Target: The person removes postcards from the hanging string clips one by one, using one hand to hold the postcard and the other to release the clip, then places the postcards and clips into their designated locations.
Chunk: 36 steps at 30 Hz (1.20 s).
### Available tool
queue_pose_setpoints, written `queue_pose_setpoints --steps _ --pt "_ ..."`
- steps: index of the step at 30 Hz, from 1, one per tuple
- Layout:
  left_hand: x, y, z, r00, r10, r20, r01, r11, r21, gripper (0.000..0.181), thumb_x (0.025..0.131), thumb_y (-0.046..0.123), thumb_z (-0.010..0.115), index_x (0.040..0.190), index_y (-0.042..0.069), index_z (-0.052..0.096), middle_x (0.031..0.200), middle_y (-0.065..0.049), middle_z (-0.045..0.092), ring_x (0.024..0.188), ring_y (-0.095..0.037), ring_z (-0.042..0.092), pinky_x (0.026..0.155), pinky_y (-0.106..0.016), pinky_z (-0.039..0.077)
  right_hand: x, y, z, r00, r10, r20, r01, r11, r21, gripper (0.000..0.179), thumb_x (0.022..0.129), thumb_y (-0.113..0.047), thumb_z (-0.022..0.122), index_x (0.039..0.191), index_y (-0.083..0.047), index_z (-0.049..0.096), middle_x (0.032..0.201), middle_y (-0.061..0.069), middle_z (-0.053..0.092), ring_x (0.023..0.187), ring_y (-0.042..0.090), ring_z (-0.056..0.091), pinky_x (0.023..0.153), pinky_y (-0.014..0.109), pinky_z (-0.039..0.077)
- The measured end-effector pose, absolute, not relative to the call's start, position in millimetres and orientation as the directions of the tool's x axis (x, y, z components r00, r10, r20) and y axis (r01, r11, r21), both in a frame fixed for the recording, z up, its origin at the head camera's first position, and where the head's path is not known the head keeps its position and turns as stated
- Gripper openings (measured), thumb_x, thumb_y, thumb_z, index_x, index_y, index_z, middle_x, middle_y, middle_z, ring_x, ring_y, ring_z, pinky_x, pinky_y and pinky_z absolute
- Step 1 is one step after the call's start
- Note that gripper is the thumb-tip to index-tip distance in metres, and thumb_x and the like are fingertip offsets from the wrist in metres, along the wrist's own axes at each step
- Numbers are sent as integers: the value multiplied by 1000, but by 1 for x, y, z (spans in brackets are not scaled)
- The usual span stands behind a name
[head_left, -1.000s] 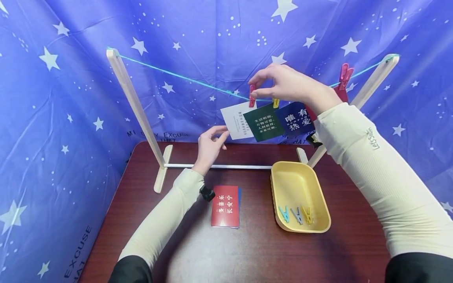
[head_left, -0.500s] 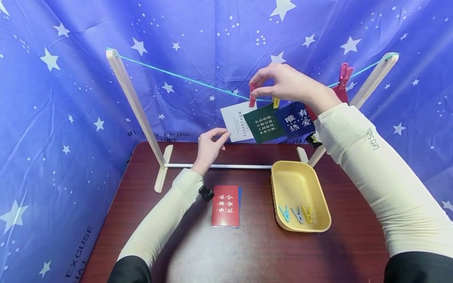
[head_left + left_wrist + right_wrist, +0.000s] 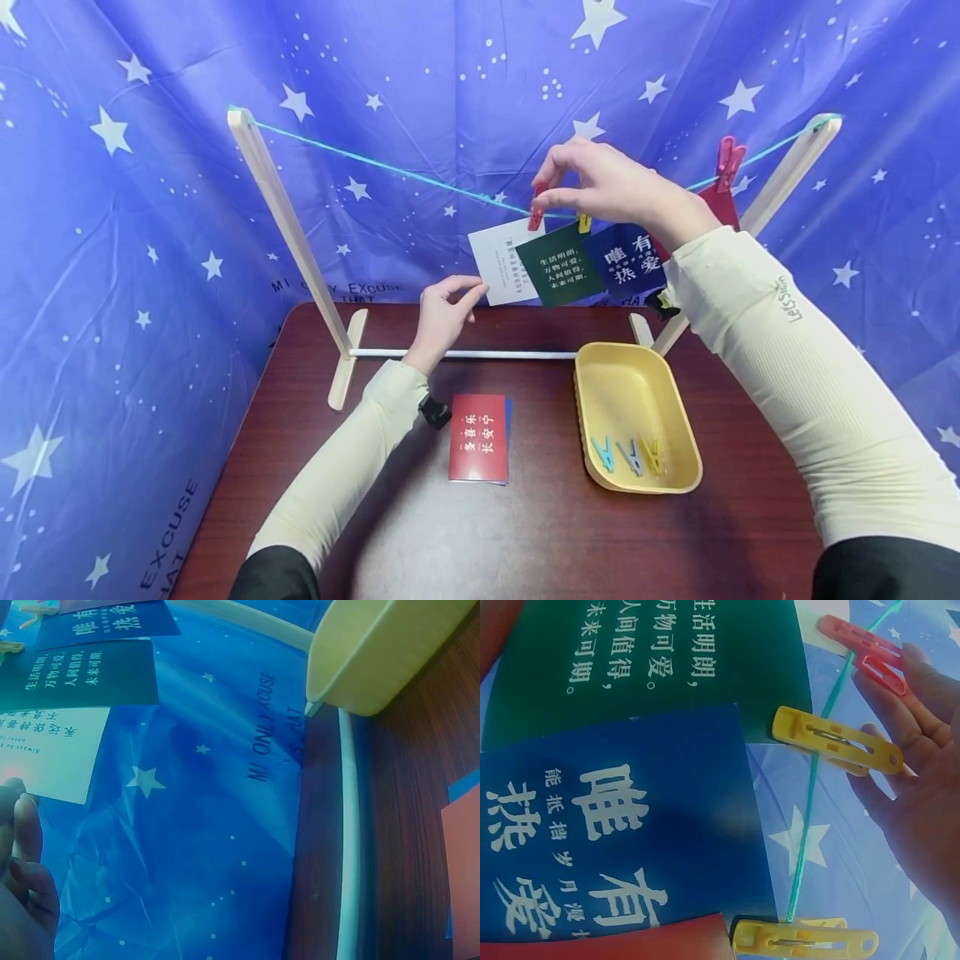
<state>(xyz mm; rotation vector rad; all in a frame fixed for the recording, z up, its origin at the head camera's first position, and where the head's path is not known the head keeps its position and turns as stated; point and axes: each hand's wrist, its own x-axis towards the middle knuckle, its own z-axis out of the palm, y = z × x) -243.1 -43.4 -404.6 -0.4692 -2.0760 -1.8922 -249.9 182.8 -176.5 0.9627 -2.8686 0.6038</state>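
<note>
A white card (image 3: 495, 265) with printed characters hangs at the green string (image 3: 390, 172), its right part overlapped by a green card (image 3: 562, 271). My left hand (image 3: 441, 315) pinches the white card's lower left corner between thumb and fingertips. Up at the string, my right hand (image 3: 611, 185) holds a red clothespin (image 3: 536, 212) by its handles, at the white card's top edge. In the right wrist view a yellow clothespin (image 3: 832, 741) sits on the string at the green card. A second yellow clothespin (image 3: 802, 939) is by the dark blue card (image 3: 630, 825).
Wooden posts (image 3: 288, 225) carry the string, joined below by a white rod (image 3: 510, 355). Another red clothespin (image 3: 729, 164) holds a red card (image 3: 720, 206) near the right post. On the table (image 3: 547, 533) lie stacked cards (image 3: 477, 437) and a yellow tray (image 3: 688, 433) with several clothespins.
The white card's lower edge and my left hand have sunk slightly. My right hand keeps hold of the red clothespin, which leans a little more now.
</note>
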Motion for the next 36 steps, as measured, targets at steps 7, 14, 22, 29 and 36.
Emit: queue_pose_setpoints --steps 7,14,22,29,36 --pt "-242 -44 -403 -903 43 427 429 67 901 16 95 11 77 105 -1 79 104 -15 76 57 -49 61 53 -20 48 -251 186 -182 -756 -590 284 -655 679 -332 12 100 -12 70 104 -1 69 117 15 64 109 25 53 88 44 44" --pt "-241 -44 -403 -899 42 437 439 60 897 15 95 10 77 105 -2 79 103 -16 76 56 -48 60 53 -20 48 -249 186 -188 -715 -579 392 -695 651 -307 6 97 -6 73 96 0 72 112 14 65 108 23 56 82 33 46" --pt "-239 -45 -402 -894 36 446 448 54 893 14 94 9 78 104 0 80 102 -15 77 53 -41 60 53 -23 49 -246 186 -187 -689 -560 461 -714 633 -298 5 95 -4 75 92 1 74 109 16 64 104 24 53 85 42 41" --pt "-239 -47 -403 -898 33 438 439 69 896 15 95 10 77 105 -1 80 101 -16 76 55 -44 60 52 -20 47 -243 187 -184 -686 -548 479 -715 628 -306 6 95 -4 74 92 0 74 108 16 64 104 23 51 85 42 40" --pt "-237 -49 -404 -902 25 431 431 77 899 15 94 10 78 105 -1 80 101 -16 76 50 -29 60 51 -20 47 -240 188 -182 -699 -516 495 -698 643 -316 6 96 -5 74 93 0 74 107 15 63 103 20 50 82 37 39"
